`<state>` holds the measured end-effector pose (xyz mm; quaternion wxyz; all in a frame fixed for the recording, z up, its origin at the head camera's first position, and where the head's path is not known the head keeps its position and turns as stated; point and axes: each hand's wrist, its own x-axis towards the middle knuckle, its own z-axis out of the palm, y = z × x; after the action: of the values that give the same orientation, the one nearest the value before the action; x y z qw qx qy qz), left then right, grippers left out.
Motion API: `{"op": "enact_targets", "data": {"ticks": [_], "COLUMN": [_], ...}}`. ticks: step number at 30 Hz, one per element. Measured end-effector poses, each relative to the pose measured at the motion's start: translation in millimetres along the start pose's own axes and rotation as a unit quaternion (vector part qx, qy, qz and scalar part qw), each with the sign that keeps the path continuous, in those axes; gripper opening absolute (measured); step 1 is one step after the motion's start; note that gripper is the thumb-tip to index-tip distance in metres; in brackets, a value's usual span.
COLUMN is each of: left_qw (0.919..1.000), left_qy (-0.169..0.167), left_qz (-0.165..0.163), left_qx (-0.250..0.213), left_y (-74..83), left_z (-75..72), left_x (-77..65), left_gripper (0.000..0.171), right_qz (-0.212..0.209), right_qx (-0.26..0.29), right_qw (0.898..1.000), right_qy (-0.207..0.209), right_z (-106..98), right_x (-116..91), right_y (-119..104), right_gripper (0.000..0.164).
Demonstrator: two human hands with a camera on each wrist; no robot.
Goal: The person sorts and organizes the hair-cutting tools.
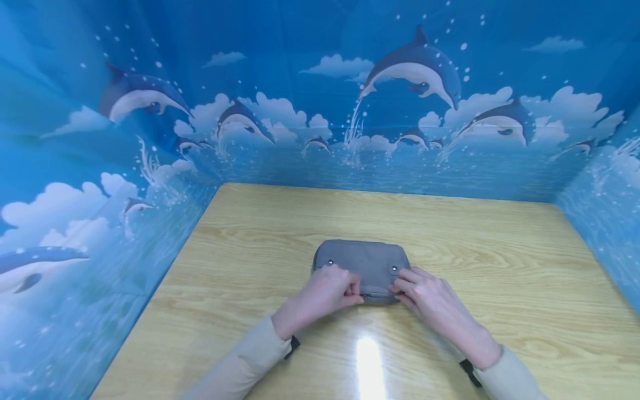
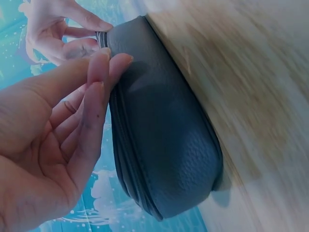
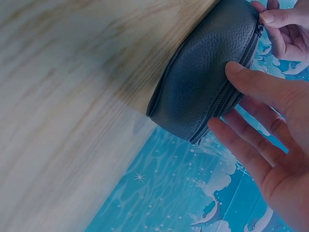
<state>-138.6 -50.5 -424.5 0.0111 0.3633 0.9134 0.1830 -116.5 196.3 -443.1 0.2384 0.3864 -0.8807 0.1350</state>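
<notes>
A grey leather zip pouch (image 1: 367, 258) with two metal snaps lies on the table, its zipper along the edge facing me. At the middle of that edge, my left hand (image 1: 330, 289) pinches the zipper pull between thumb and fingers; the dark slider (image 3: 259, 31) shows beside the thumb in the right wrist view. My right hand (image 1: 427, 291) grips the pouch near its right front corner. Its thumb (image 3: 256, 82) presses the leather side below the zipper teeth (image 3: 223, 99), and the other fingers bend over the top. The pouch's inside is hidden.
The light wood-grain table (image 1: 250, 250) reaches to a blue dolphin-print cloth (image 1: 300, 83) at the back and both sides. A bright light reflection (image 1: 370, 366) shows on the tabletop in front of the pouch.
</notes>
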Motion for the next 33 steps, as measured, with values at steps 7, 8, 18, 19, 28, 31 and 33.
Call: {"op": "enact_targets", "data": {"ticks": [7,8,18,19,28,31,33], "left_qw": [1.0000,1.0000,0.9998,0.9997,0.9991,0.9990,0.9988], "left_qy": [0.000,-0.003,-0.017,-0.018,-0.024,-0.025,-0.026], "left_qz": [0.005,0.003,-0.004,-0.004,-0.007,-0.002,0.007], "left_qx": [-0.005,-0.005,-0.013,-0.016,-0.033,-0.038,-0.040], "left_y": [-3.7,-4.2,-12.6,-13.1,-16.8,-20.4,-23.6], "left_z": [-2.6,-3.2,-10.3,-10.6,-13.7,-15.0,-16.0], "left_x": [-3.8,-4.2,-8.5,-8.9,-13.3,-15.2,-16.7], "left_gripper": [0.019,0.019,0.021,0.021,0.019,0.019,0.019], "right_qz": [-0.002,-0.002,0.008,0.008,0.008,0.011,0.012], "right_qx": [0.002,0.002,0.005,0.005,0.004,0.007,0.007], "right_qw": [1.000,1.000,1.000,1.000,1.000,1.000,1.000], "right_qy": [0.006,0.004,-0.003,-0.003,0.000,-0.002,-0.003], "right_z": [2.6,2.7,0.2,0.2,1.1,1.0,1.2], "right_x": [-0.5,-0.5,-0.3,-0.3,0.0,-0.2,-0.1], "right_y": [0.4,0.4,-0.1,0.0,0.2,0.0,-0.3], "right_gripper": [0.027,0.027,0.028,0.028,0.028,0.028,0.029]}}
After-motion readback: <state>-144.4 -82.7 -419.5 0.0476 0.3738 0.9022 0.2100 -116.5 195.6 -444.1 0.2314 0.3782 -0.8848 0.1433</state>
